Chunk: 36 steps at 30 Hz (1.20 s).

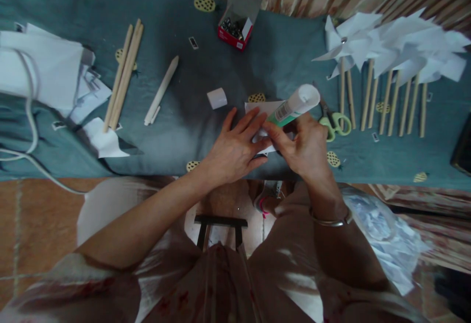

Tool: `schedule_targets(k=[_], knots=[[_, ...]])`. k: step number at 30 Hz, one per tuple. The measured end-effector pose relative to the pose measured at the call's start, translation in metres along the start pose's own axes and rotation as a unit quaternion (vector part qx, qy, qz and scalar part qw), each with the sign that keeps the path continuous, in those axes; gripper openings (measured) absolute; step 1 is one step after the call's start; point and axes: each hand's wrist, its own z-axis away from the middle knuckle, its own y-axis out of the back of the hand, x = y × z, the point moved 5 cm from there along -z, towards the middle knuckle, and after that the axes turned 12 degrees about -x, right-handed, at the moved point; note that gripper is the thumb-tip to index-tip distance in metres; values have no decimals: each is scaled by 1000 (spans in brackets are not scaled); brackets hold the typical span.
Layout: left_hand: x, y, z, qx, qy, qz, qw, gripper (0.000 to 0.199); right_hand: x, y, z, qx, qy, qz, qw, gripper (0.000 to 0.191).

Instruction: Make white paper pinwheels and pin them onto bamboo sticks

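Observation:
My right hand (303, 144) is wrapped round a white and green glue stick (292, 106), tilted with its lower end towards a small piece of white paper (253, 109). The glue stick's tip is hidden by my fingers. My left hand (239, 146) lies on that paper with its fingers stretched and spread, pressing it against the table. A white cap (217, 98) rests on the cloth beyond my left fingertips. Just right of my right hand are green-handled scissors (335, 124), their blades partly hidden behind the glue stick.
Several white paper pinwheels (397, 48) on wooden sticks lie at the right. A red box (231, 36) of small metal pieces stands at the back. To the left are a white pen (162, 90), wooden sticks (123, 78), paper sheets (47, 68) and a white cable (31, 112).

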Motion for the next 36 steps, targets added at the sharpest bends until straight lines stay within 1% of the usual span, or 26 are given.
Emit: schedule_targets(k=[5, 11, 18, 23, 30, 36], knots=[[0, 0, 0, -7, -1, 2, 1000, 41, -1, 2, 4, 6, 0, 14, 1000, 43], [-1, -1, 0, -10, 5, 11, 1000, 42, 0, 2, 7, -5, -15, 17, 1000, 43], [-2, -1, 0, -4, 0, 7, 1000, 42, 4, 3, 8, 27, 11, -1, 1000, 43], [-2, 0, 1, -2, 0, 5, 1000, 43, 10, 3, 8, 25, 3, 16, 1000, 38], [-2, 0, 1, -6, 0, 12, 1000, 42, 11, 7, 5, 44, -8, 22, 999, 42], [-1, 0, 1, -10, 3, 11, 1000, 41, 10, 6, 2, 31, -16, 11, 999, 43]])
